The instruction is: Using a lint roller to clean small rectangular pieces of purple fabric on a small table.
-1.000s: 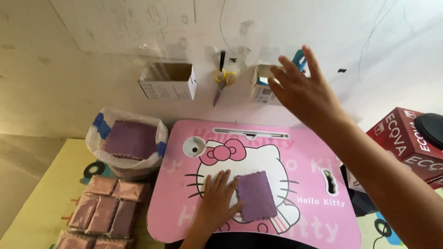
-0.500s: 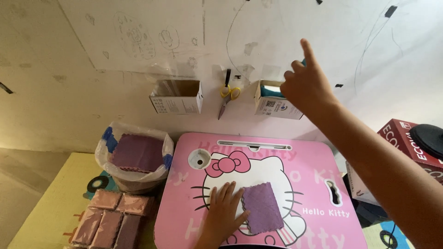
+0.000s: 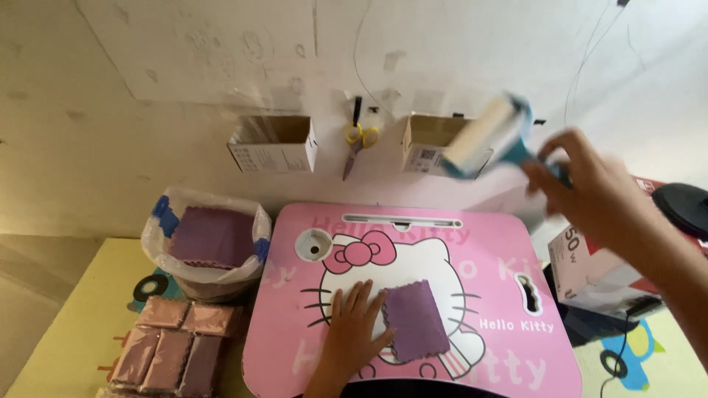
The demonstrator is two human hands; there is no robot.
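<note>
Roller in your right hand, cloth pinned under your left

Your right hand (image 3: 590, 188) grasps the blue handle of a lint roller (image 3: 487, 136) and holds it in the air above the far right corner of the pink table (image 3: 472, 346), in front of the cardboard box (image 3: 428, 144) on the wall. Your left hand (image 3: 354, 332) lies flat and released, its fingers touching the left edge of the purple cloth (image 3: 417, 320), which sits near the middle of the table, a little toward the near edge. To do this step well, I think you should keep the left hand pressing firmly so the cloth does not slide, bring the roller down flat on it, and roll away from your fingers.
</note>
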